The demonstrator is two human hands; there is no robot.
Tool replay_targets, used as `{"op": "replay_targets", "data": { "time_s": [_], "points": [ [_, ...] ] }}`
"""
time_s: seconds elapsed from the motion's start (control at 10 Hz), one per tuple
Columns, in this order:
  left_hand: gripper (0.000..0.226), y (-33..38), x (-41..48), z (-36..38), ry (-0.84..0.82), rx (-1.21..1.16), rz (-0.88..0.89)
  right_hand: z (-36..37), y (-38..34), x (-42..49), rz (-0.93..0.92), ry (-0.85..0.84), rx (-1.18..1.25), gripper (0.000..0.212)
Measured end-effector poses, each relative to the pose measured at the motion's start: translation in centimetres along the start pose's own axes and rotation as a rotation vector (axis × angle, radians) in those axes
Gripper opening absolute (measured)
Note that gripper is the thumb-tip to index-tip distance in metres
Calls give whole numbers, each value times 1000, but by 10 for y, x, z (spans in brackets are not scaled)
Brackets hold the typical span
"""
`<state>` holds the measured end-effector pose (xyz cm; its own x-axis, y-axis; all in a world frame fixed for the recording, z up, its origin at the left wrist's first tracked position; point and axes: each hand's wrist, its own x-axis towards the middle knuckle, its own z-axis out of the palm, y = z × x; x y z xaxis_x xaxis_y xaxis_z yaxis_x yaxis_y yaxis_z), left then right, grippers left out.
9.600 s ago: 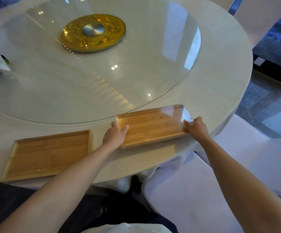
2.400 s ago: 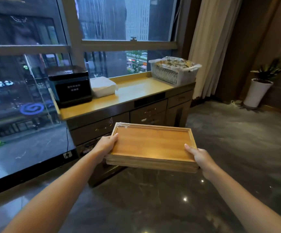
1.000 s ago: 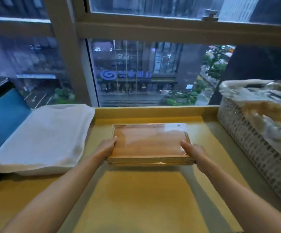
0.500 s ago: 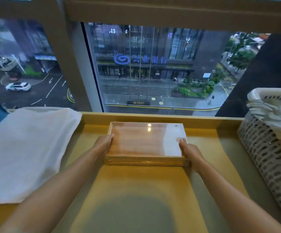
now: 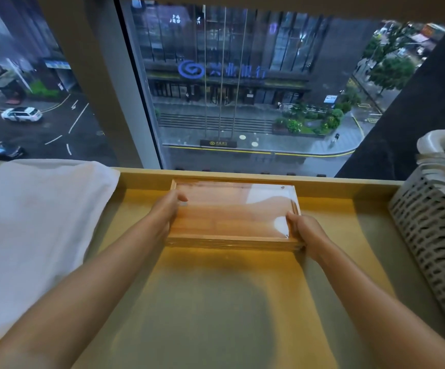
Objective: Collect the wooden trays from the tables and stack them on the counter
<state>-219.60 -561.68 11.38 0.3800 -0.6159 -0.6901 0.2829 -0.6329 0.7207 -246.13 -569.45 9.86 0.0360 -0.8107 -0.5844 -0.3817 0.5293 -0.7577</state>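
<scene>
A stack of wooden trays (image 5: 232, 217) lies flat on the yellow wooden counter (image 5: 216, 302), close to the raised back edge under the window. The top tray has a glossy film that reflects the light. My left hand (image 5: 166, 209) grips the stack's left side, thumb over the rim. On the right end, near the front corner, my right hand (image 5: 302, 230) holds the stack. Both forearms reach forward across the counter.
A folded white towel (image 5: 35, 230) covers the counter's left part. A white perforated plastic basket (image 5: 434, 222) with wrapped items stands at the right edge. A large window (image 5: 229, 89) rises directly behind the counter's back lip.
The stack has slid a little further back toward the window ledge, and my view has moved closer and lower. Both hands stay on the stack's ends.
</scene>
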Motion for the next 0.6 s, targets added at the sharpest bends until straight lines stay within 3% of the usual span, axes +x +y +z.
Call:
{"op": "replay_targets", "data": {
  "time_s": [0.1, 0.3, 0.4, 0.6],
  "points": [
    [34, 5, -7, -1, -21, -13, 9, -1, 0, -1, 5, -11, -10, 25],
    [21, 1, -26, -15, 1, -50, 111, 0, -8, -14, -106, 8, -42, 33],
    [26, -1, -34, -20, 9, -38, 232, -1, -13, -28, -122, 31, -135, 62],
    [57, 15, -54, -42, 285, 501, 636, 13, -39, -66, -447, 95, -399, 73]
  ]
}}
